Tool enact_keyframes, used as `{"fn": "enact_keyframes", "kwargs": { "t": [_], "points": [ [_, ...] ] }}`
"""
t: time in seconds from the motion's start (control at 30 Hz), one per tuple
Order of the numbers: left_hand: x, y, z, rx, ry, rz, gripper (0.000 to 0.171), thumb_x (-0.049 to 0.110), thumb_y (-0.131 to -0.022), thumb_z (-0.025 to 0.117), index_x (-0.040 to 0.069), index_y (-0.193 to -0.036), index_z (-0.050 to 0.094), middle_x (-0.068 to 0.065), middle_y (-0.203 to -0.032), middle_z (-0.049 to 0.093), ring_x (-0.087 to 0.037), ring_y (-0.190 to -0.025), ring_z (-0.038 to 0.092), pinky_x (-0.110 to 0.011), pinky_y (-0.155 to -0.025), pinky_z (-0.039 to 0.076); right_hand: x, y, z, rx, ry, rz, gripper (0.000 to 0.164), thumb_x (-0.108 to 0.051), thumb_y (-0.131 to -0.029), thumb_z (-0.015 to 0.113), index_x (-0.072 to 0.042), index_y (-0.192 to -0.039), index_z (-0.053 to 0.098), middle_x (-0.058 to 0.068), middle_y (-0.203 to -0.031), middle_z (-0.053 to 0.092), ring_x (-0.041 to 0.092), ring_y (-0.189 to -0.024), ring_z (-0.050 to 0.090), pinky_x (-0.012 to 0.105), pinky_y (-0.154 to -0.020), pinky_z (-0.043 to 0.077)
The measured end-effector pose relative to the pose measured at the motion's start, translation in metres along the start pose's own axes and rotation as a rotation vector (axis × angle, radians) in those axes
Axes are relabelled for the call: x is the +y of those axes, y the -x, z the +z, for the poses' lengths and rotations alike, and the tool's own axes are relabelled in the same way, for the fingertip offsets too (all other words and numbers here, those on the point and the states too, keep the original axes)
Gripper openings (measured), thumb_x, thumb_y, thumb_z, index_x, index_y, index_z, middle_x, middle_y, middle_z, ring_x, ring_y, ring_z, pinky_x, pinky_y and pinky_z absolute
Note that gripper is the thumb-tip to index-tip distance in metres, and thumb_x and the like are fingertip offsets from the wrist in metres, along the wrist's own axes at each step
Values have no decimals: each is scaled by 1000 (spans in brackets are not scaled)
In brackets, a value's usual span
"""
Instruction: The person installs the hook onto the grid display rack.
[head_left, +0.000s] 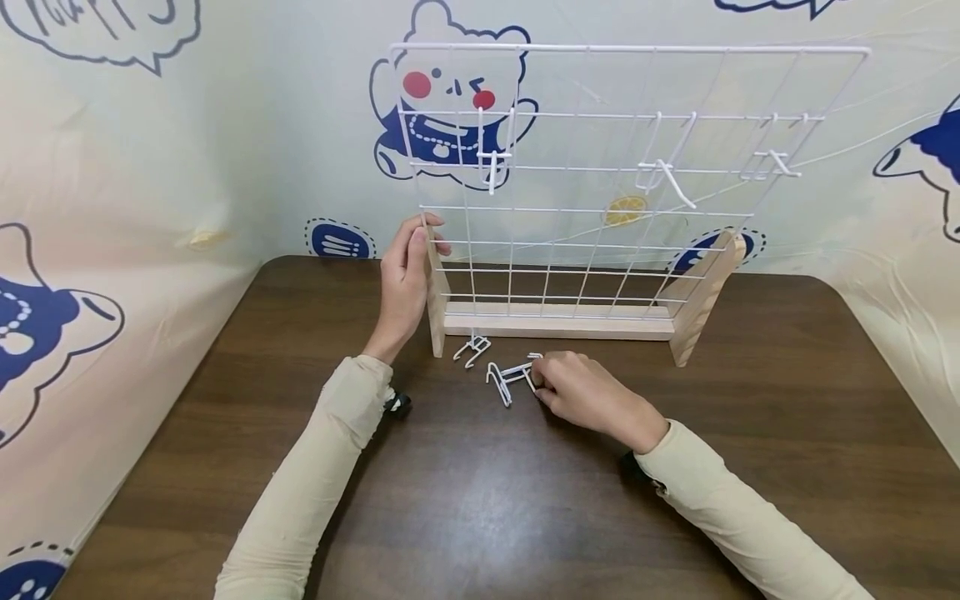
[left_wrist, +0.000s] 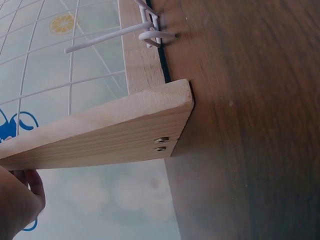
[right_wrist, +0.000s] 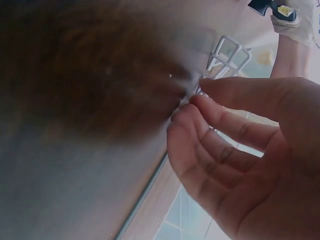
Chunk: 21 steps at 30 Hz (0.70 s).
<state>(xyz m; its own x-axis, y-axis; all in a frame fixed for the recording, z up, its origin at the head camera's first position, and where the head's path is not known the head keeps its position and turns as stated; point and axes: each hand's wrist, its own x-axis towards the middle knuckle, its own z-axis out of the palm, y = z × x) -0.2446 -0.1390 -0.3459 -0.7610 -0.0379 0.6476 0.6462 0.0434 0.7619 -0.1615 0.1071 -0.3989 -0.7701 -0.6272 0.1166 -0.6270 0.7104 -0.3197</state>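
Observation:
A white wire grid rack (head_left: 566, 208) with wooden side supports stands on the table. My left hand (head_left: 405, 271) grips its left wooden support (head_left: 437, 308), fingers reaching behind the edge; the left wrist view shows this support (left_wrist: 110, 125) close up. At the table in front of the rack, my right hand (head_left: 588, 396) pinches a white wire hook (head_left: 528, 375) between thumb and fingertips, which hide part of it. Another loose hook (head_left: 498, 383) lies against or beside it. A further hook (head_left: 472, 350) rests near the left support's foot.
Three white hooks hang on the upper grid: one at left (head_left: 492, 162), one right of centre (head_left: 667, 167), one at far right (head_left: 780, 162). A wooden crossbar (head_left: 558, 327) joins the supports low down. A patterned cloth (head_left: 300, 125) stands behind the brown table (head_left: 480, 500).

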Motion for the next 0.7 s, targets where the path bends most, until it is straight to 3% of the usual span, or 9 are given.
{"fn": "enact_keyframes", "kwargs": {
  "t": [0.2, 0.43, 0.6, 0.7],
  "points": [
    [-2, 0, 0, -5, 11, -7, 30, 9, -107, 37, -12, -118, 56, -35, -97, 56, -38, -89, 62, -40, -89, 50, -1, 1, 2, 13, 50, 41, 26, 0, -79, 68, -16, -68, 50, -3, -68, 47, 13, -58, 45, 30, -48, 38],
    [0, 1, -2, -11, 20, -8, 30, 9, -107, 37, -13, -119, 55, -35, -98, 56, -22, -88, 64, -42, -92, 49, -4, 3, 3, 6, 94, 47, 26, -1, -76, 68, -14, -67, 47, -1, -67, 49, 20, -63, 51, 37, -49, 44],
    [0, 1, -2, -17, 19, -2, 30, 7, -107, 37, -13, -119, 55, -33, -98, 56, -21, -88, 63, -43, -92, 49, -1, 3, -6, -14, 22, 67, 20, -5, -82, 69, -13, -74, 53, -3, -68, 52, 15, -61, 51, 33, -52, 46],
    [0, 0, -1, -22, 17, 3, 30, 7, -107, 36, -14, -119, 55, -33, -99, 56, -21, -88, 64, -43, -92, 49, 1, 2, -13, 29, -51, 57, 13, -6, -88, 69, -11, -82, 59, -5, -72, 58, 10, -62, 52, 30, -57, 48]
  ]
}}
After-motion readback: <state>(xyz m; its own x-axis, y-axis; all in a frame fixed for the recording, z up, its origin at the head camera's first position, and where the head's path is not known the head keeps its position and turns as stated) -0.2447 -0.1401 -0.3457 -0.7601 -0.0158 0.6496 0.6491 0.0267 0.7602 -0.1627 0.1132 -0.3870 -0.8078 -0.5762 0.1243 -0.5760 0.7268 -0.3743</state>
